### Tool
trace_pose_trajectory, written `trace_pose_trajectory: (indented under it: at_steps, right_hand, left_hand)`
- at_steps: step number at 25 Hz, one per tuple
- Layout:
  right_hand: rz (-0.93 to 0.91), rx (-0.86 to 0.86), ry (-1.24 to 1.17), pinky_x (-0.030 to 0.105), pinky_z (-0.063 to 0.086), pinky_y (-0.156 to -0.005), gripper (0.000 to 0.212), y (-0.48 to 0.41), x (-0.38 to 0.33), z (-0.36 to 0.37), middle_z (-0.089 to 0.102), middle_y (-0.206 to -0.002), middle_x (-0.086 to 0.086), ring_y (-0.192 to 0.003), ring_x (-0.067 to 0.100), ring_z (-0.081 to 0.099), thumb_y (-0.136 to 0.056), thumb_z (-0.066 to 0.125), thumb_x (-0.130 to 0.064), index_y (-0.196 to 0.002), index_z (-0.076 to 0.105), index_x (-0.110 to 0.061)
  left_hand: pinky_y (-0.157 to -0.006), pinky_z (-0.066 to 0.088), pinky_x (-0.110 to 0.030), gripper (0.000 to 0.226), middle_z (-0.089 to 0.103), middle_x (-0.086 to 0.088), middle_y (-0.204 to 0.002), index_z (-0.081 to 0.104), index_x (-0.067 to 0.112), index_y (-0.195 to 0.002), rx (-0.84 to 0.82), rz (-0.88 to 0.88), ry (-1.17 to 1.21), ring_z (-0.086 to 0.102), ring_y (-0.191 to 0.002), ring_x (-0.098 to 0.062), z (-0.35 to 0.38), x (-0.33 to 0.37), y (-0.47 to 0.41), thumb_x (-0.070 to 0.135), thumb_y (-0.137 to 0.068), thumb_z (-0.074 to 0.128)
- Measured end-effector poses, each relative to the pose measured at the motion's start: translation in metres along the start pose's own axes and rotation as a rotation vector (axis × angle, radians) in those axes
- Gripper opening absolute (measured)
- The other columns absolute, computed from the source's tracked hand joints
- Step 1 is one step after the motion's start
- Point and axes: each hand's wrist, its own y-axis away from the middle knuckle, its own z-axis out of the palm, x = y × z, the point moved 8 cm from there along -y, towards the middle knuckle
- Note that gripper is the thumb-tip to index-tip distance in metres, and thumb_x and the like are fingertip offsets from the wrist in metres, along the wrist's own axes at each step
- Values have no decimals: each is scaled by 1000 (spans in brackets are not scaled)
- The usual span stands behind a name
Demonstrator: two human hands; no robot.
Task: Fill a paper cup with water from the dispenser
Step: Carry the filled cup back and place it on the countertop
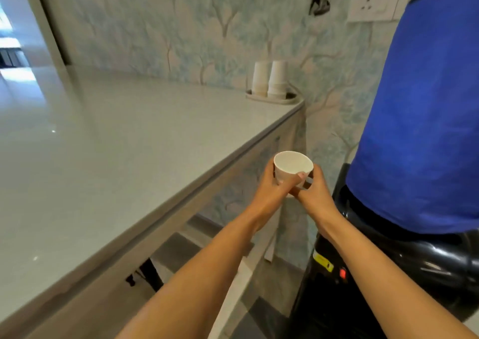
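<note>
Two bare forearms reach forward from the bottom edge and meet around a white paper cup (293, 166). On the cup's left side the left hand (272, 187) wraps it, thumb across the near wall just under the rim. On its right side the right hand (315, 191) closes on the cup from below and behind, fingers curled at its base. Both hands grip the cup together. It is held upright in the air, mouth open, and its inside looks dry and white.

Just right of the cup stands the dispenser (388, 274), a glossy black body with a red switch and a yellow label, its bottle wrapped in a blue cover (427, 118). Left of the cup runs the edge of a pale grey counter (116, 157). Beyond the cup, at the counter's far corner, two stacks of upturned paper cups (269, 82) sit on a small tray (272, 98) against tree-patterned wallpaper (181, 28).
</note>
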Motion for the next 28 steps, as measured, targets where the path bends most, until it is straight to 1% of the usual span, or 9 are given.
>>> trace_pose_trajectory:
  at_steps: [3,7,9,11,15,18,22,25,28]
  right_hand:
    - [-48,3,39,42,47,-98,71,-23,-41,11,45,-137,9,-121,25,49,-75,72,-15,-136,37,-20]
    - [-139,-41,-15,33,48,-91,71,-44,-93,45,48,-134,6,-120,22,50,-74,73,-15,-135,37,-22]
    - [-142,-73,-24,37,50,-93,74,-55,-106,64,48,-134,7,-119,25,51,-73,74,-18,-135,33,-25]
    - [-131,-115,-35,43,49,-97,76,-62,-117,87,46,-135,7,-120,26,50,-74,74,-20,-136,30,-28]
    - [-125,-180,-49,45,49,-97,75,-71,-131,131,44,-137,8,-121,28,48,-77,72,-20,-138,29,-27]
    - [-105,-247,-63,44,50,-96,75,-75,-133,165,43,-138,10,-121,29,48,-76,72,-19,-137,29,-26]
    - [-102,-308,-56,32,48,-88,74,-79,-132,201,45,-137,10,-116,24,48,-76,72,-17,-138,30,-20]
    - [-83,-334,-44,37,48,-96,75,-83,-127,221,47,-136,10,-122,27,48,-75,73,-19,-137,31,-19]
    - [-64,-358,-28,38,47,-97,76,-86,-120,234,47,-135,10,-123,28,47,-75,74,-20,-138,31,-18]
  left_hand:
    - [-73,37,-5,61,45,6,-128,31,23,-141,48,55,17,44,-111,-6,-21,42,-15,33,-88,59]
    - [-72,40,-5,54,47,4,-126,33,21,-139,172,137,0,47,-106,-5,-64,85,-26,34,-91,54]
    - [-69,44,-5,52,50,2,-123,37,19,-137,213,167,-7,51,-101,-4,-86,99,-30,34,-90,55]
    - [-76,45,-10,52,52,1,-122,39,19,-136,248,165,-18,53,-106,-10,-110,107,-33,34,-89,57]
    - [-89,46,-27,56,52,-5,-131,38,19,-137,319,143,-61,52,-116,-20,-154,109,-36,39,-88,58]
    - [-89,46,-27,56,51,-5,-132,38,19,-137,366,125,-79,52,-116,-20,-184,102,-37,40,-88,57]
    - [-84,45,-24,52,53,-4,-130,40,20,-136,426,95,-101,54,-113,-19,-217,89,-38,42,-90,52]
    - [-84,42,-25,46,53,-4,-128,40,19,-135,468,72,-107,52,-107,-16,-235,81,-40,40,-94,46]
    - [-90,44,-30,44,52,-7,-133,41,18,-135,486,46,-109,51,-112,-19,-247,70,-44,38,-97,39]
